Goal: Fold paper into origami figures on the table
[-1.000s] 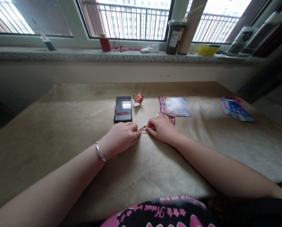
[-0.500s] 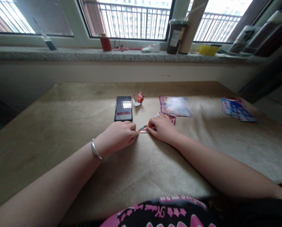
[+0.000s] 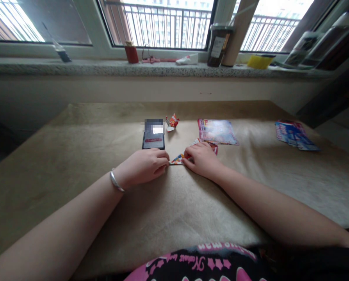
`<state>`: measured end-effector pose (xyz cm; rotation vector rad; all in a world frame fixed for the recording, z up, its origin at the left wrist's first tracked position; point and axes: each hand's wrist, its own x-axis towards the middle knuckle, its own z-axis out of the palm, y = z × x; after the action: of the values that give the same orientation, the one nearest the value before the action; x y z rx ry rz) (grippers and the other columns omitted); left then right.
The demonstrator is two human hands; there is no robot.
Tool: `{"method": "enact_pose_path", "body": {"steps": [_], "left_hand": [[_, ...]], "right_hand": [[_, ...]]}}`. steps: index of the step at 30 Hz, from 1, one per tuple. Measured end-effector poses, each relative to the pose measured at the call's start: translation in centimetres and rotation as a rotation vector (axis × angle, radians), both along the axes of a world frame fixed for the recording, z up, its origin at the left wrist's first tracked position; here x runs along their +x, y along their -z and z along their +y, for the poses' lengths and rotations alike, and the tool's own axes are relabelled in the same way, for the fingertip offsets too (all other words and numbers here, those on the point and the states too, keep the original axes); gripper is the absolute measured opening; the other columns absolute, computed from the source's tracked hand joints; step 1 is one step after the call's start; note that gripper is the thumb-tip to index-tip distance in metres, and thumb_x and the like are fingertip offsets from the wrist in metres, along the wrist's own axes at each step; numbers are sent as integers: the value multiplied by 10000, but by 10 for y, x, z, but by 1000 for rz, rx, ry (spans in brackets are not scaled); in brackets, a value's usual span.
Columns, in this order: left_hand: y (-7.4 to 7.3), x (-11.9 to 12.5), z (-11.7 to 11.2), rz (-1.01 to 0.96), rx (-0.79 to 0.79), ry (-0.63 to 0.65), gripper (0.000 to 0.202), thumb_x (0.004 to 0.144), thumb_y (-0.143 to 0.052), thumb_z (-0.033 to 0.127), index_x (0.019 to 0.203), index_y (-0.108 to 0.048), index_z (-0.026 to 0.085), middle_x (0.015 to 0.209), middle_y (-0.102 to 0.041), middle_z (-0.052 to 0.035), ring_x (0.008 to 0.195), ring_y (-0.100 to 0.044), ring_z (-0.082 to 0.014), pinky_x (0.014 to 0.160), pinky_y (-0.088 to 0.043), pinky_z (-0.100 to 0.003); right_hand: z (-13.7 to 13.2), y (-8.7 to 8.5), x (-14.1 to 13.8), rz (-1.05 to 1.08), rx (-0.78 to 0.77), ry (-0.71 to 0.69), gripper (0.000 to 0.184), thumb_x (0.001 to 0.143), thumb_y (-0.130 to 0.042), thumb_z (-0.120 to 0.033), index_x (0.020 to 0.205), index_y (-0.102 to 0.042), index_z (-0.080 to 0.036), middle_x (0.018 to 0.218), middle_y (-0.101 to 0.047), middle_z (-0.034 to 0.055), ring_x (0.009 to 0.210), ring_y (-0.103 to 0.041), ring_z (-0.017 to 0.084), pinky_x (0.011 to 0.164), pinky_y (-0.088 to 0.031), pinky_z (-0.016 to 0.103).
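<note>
Big tan table [image 3: 60, 156] fills most of the view; granite sill [image 3: 89, 70] runs behind it. Vs. 0.5 s ago, L hand [image 3: 143, 166] is a bit further left, so a bit more of the folded paper's L tip shows; R hand [image 3: 203, 160] hasn't moved. L: fingers curled together, tips at/just beside that tip, can't tell if pinching. R: fingers bent, resting on the paper, thumb at near edge; grip unclear. Sq. printed sheets [image 3: 217, 130] lie just beyond R hand; blue cards [image 3: 294, 134] fanned far R. Lidded jar [image 3: 218, 47] on sill, dark contents, can't ID; smaller red pot [image 3: 131, 54] to its L, contents unclear. Phone [image 3: 153, 142] is just beyond L hand. Folded paper [image 3: 178, 159] is flat on table btwn hands, partly under R. Small red folded piece [image 3: 172, 123] sits beside phone; silver bracelet [image 3: 116, 181] on L wrist.
</note>
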<state>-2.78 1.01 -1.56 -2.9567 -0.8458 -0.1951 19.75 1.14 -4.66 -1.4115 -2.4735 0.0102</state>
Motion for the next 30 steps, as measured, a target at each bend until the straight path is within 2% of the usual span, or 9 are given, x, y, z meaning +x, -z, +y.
{"method": "enact_pose_path", "body": {"steps": [5,12,21,30], "left_hand": [[5,-1,5,-38,2,58,253,896,-443,181,1056,-635,221,1041,-659,-22,914,-592,-149,813,-481,-271],[3,2,1,42,87,90,285,906,-444,201,1134,-616,214,971,-658,-49,858,-574,-160,737,-487,-272],[5,6,0,6,82,71,265,915,-427,205,1068,-644,209,917,-651,-39,829,-575,-155,714,-484,-274],[3,9,-2,26,108,65,230,891,-443,180,1020,-634,182,869,-633,-48,836,-568,-157,721,-475,-269]], "right_hand": [[1,1,0,-18,18,-7,206,850,-508,-387,816,-593,-202,851,-672,33,854,-546,205,857,-291,354],[-5,-4,-9,-55,92,-64,246,886,-453,-368,804,-603,-191,843,-665,50,833,-533,202,856,-293,346],[3,1,-11,108,-75,37,191,813,-569,-378,793,-641,-203,803,-687,33,849,-572,204,853,-302,362],[4,1,-11,106,-91,44,195,809,-571,-383,784,-641,-203,791,-681,38,848,-575,205,838,-318,358]]}}
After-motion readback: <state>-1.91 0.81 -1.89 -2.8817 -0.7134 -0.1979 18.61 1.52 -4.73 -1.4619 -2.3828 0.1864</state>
